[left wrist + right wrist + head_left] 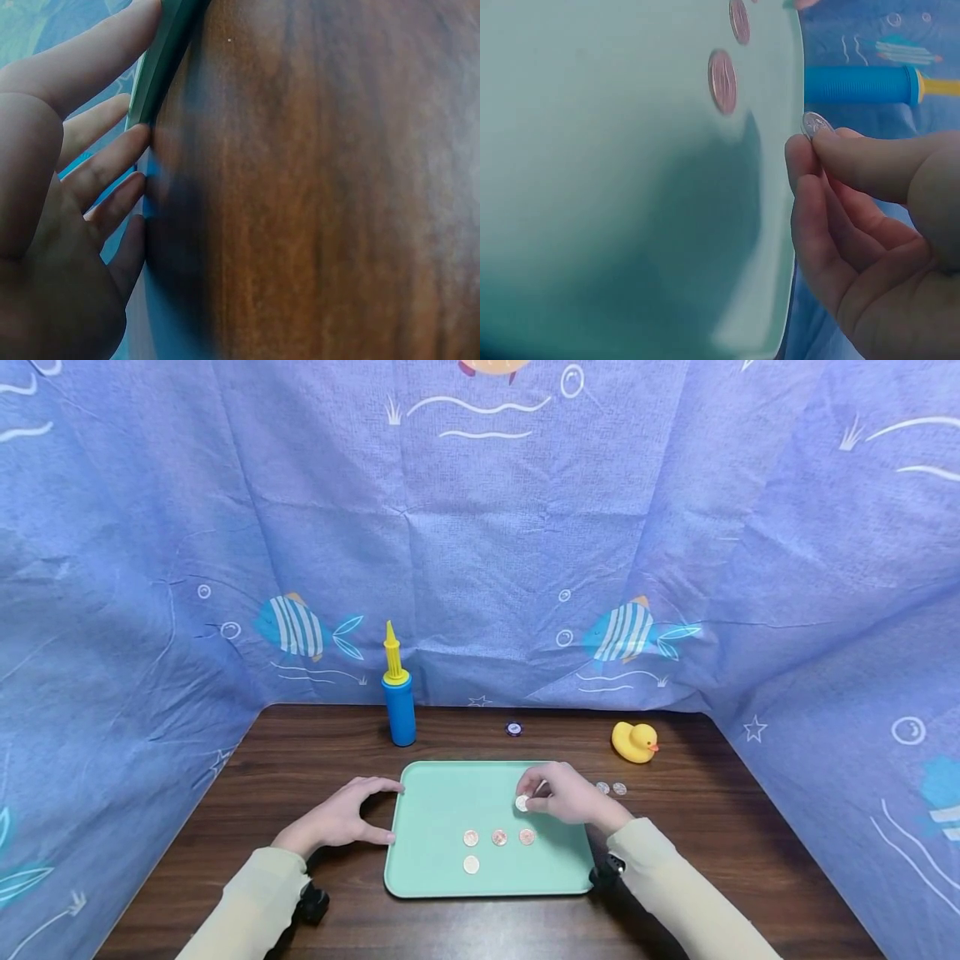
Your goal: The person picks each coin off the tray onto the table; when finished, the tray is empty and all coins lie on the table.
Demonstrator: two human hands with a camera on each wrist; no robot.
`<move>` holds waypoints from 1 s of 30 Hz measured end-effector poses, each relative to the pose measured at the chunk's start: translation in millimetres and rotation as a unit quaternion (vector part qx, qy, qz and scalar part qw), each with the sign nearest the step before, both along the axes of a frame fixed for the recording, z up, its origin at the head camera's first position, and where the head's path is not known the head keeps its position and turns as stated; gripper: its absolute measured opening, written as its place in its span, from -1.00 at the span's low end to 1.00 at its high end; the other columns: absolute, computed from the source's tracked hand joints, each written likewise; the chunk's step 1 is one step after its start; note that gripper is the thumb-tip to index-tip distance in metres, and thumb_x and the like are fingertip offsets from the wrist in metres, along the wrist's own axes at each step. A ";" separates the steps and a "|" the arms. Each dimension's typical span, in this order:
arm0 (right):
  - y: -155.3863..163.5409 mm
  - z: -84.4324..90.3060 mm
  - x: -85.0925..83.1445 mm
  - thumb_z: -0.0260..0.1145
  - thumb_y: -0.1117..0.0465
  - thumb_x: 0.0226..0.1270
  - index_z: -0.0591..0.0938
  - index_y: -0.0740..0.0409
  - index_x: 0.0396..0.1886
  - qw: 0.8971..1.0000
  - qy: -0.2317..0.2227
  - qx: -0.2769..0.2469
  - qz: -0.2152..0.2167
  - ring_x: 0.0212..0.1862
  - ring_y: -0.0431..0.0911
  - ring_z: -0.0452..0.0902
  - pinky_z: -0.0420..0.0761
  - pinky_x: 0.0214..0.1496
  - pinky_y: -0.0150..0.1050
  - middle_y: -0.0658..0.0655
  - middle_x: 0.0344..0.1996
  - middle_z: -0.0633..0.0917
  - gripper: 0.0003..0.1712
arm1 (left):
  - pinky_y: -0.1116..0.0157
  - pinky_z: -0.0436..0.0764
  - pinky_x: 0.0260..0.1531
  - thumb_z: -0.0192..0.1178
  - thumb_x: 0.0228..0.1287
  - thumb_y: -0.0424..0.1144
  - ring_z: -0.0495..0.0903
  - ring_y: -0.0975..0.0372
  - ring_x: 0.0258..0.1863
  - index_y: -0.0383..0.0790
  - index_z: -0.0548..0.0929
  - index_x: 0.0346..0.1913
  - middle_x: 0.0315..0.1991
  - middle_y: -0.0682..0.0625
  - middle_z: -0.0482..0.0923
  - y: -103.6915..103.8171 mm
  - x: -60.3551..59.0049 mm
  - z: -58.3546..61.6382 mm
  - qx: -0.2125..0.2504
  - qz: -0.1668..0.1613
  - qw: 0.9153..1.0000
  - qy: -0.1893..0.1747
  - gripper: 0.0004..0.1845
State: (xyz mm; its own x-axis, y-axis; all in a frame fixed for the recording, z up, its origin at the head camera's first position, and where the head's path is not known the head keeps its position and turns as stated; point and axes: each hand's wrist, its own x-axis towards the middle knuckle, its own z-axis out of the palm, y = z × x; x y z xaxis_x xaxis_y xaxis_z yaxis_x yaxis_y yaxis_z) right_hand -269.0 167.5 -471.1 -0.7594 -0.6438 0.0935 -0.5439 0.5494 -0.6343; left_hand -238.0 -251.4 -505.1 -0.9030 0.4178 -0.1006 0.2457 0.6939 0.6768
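A silver coin (816,123) is pinched between the thumb and index finger of my right hand (564,793), above the right half of a mint-green tray (442,785). On the tray lie a row of three copper-coloured coins, the middle one (499,837) between its neighbours, and a paler coin (471,864) in front of the left one. My left hand (341,814) is at the tray's left edge, fingers spread and thumb apart, fingertips at the rim. In the left wrist view the fingers (105,169) look extended beside the green rim.
Two silver coins (618,788) lie on the dark wooden table (315,743) right of the tray. A yellow rubber duck (634,742) sits behind them. Beyond the tray stand a blue and yellow hand pump (400,702) and a small dark blue disc (513,728). A fish-patterned curtain (480,568) surrounds the table.
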 end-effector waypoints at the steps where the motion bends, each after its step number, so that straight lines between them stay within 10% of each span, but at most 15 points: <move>1: 3.6 -0.2 -0.2 0.52 0.35 0.32 0.77 0.05 -0.23 1.000 -0.002 -0.001 -0.002 -0.26 -0.27 0.64 0.67 -0.16 -0.30 -0.11 -0.37 0.72 -0.88 | -0.23 0.34 0.40 0.60 0.09 0.18 0.28 -0.07 0.50 0.08 0.55 0.43 0.46 -0.04 0.44 0.0 -0.1 0.0 0.001 0.000 1.000 -0.001 -0.17; 30: 80.7 -8.4 2.3 0.50 0.26 0.39 0.76 0.01 -0.18 0.998 -0.006 -0.033 -0.049 -0.21 -0.21 0.64 0.70 -0.07 -0.25 -0.09 -0.31 0.72 -0.91 | -0.21 0.34 0.41 0.59 0.09 0.20 0.28 -0.05 0.50 0.08 0.54 0.43 0.46 -0.01 0.45 -1.4 -2.5 -1.8 0.007 -0.004 1.000 -0.003 -0.16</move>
